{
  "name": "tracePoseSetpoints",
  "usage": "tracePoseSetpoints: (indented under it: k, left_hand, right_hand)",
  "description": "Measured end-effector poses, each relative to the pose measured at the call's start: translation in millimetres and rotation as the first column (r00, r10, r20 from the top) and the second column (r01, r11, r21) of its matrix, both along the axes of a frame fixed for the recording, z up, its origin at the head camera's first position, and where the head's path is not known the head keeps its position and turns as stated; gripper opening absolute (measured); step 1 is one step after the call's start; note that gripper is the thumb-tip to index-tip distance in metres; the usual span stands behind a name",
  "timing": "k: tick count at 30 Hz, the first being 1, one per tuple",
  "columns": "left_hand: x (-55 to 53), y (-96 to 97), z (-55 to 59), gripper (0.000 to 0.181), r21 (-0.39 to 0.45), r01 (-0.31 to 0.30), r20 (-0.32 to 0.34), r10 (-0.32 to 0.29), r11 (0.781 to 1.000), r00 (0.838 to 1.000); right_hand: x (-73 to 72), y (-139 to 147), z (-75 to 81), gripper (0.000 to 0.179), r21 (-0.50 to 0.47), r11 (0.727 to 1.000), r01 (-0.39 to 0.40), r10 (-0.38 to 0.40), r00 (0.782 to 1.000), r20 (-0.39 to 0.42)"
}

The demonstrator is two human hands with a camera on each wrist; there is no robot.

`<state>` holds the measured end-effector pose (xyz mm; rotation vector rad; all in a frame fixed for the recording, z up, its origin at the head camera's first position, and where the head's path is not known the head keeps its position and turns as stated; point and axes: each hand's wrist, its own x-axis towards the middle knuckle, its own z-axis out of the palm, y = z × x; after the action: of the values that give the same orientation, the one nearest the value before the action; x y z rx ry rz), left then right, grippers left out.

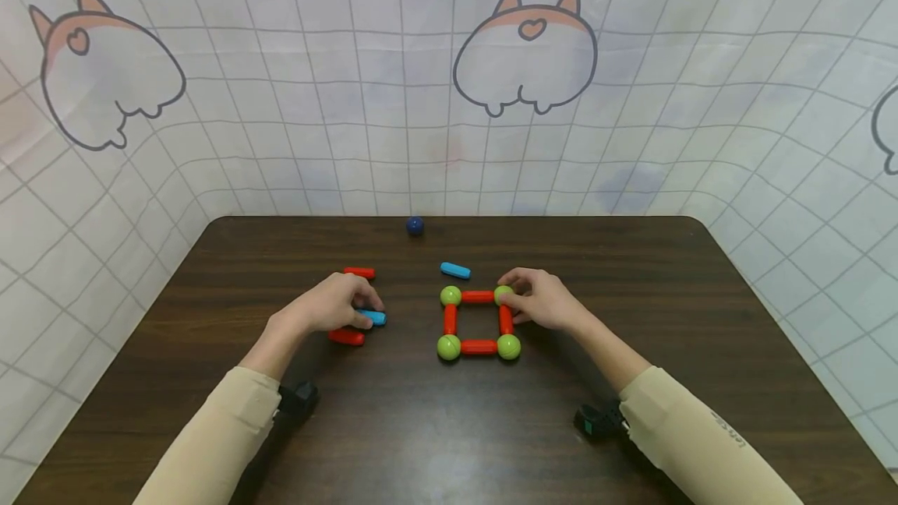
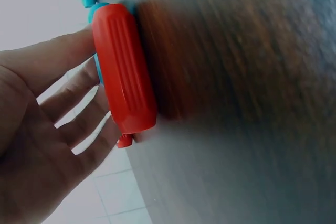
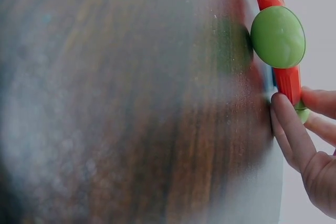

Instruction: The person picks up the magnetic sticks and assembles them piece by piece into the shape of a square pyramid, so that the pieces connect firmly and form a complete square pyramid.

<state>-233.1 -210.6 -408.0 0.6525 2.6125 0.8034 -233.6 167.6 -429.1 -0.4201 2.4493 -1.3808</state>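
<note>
My left hand [image 1: 333,304] pinches a blue rod [image 1: 376,317] between thumb and fingers at the table's left. Just nearer lies a red rod [image 1: 347,337], which partly hides the blue one in the left wrist view; another red rod [image 1: 360,273] is beyond the hand. Red rods [image 1: 479,347] and green balls [image 1: 449,347] join into a flat square in the middle. At its far right corner, my right hand [image 1: 543,301] holds a green ball [image 1: 503,294] between thumb and fingers. In the right wrist view the near green ball [image 3: 278,36] stands before those fingers.
A loose blue rod [image 1: 456,270] lies beyond the square. Near the back edge of the dark wooden table [image 1: 449,427] sits a dark blue ball [image 1: 415,226]. A white gridded cloth [image 1: 393,139] with cartoon drawings hangs behind and beside the table.
</note>
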Motion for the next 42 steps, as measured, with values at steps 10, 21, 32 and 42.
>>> tracePoseSetpoints:
  k: [10,21,32,42]
  left_hand:
    - [-1.9,5.6,-3.3,0.011,0.022,0.046,-0.046,-0.045,0.999,0.998]
    - [-4.8,19.5,-6.8,0.018,0.149,-0.036,-0.143,0.057,0.988,0.988]
    - [-10.1,45.3,-2.6,0.024,0.345,-0.063,-0.167,0.127,0.937,0.978]
    - [-11.8,69.6,-8.4,0.022,0.426,-0.113,-0.134,0.186,0.898,0.973]
  right_hand:
    - [0.2,-1,1.3,0.030,0.006,1.000,0.013,-0.013,1.000,0.013]
    - [0.3,-1,0.3,0.030,-0.002,1.000,0.019,-0.019,1.000,0.008]
    - [-0.5,0,-3.0,0.030,-0.005,1.000,0.010,-0.010,1.000,0.001]
    - [-0.5,0,-3.3,0.030,-0.005,1.000,0.016,-0.016,1.000,-0.002]
